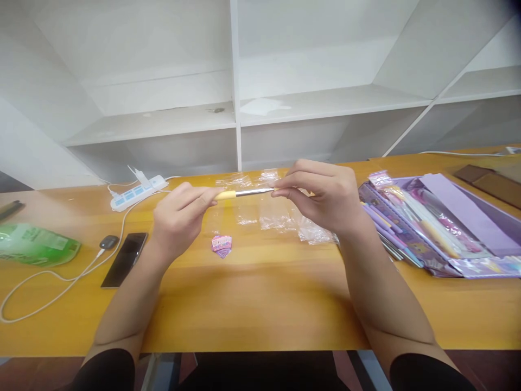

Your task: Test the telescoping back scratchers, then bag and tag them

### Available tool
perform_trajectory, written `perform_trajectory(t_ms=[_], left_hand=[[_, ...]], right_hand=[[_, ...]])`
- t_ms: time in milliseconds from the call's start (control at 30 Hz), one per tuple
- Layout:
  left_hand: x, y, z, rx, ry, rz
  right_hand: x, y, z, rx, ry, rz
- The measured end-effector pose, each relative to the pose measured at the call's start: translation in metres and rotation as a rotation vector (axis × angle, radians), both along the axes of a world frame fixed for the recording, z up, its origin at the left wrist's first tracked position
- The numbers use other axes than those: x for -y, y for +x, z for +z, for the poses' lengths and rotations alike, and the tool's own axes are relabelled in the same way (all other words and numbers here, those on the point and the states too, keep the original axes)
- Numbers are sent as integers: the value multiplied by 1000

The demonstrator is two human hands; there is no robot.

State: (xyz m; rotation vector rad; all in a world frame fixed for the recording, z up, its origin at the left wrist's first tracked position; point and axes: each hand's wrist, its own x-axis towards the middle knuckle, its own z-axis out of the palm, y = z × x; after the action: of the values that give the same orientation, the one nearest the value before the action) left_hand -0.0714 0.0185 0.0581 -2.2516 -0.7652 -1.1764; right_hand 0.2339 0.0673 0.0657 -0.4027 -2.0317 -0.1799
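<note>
My left hand (pixel 181 214) pinches the yellow end of a thin pen-like stick (pixel 244 193) held level above the wooden table (pixel 252 304). My right hand (pixel 325 193) grips its other, silvery end with closed fingers. Both hands hover over crumpled clear plastic wrappers (pixel 280 220). A small pink and purple eraser pack (pixel 222 243) lies on the table just below my left hand.
A black phone (pixel 125 259) on a white cable, a small black charger (pixel 109 241) and a white power strip (pixel 138 193) lie at the left, with a green packet (pixel 36 244) at the far left. Purple stationery sets (pixel 439 222) are stacked at the right. White shelves (pixel 236 108) stand behind.
</note>
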Motion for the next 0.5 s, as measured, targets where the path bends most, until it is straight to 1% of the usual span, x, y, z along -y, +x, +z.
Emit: perform_trajectory(t_ms=[100, 200, 333, 400, 500], left_hand=[[0, -5, 3, -18, -22, -2], [-2, -11, 7, -43, -75, 23], [-5, -17, 9, -148, -139, 165], [-5, -17, 7, -191, -110, 232], [-6, -13, 3, -219, -28, 272]], right_hand=[[3, -1, 0, 8, -18, -7], [6, -5, -2, 54, -42, -58], [6, -12, -5, 126, 25, -193], [4, -16, -8, 147, 84, -240], [1, -22, -14, 141, 134, -277]])
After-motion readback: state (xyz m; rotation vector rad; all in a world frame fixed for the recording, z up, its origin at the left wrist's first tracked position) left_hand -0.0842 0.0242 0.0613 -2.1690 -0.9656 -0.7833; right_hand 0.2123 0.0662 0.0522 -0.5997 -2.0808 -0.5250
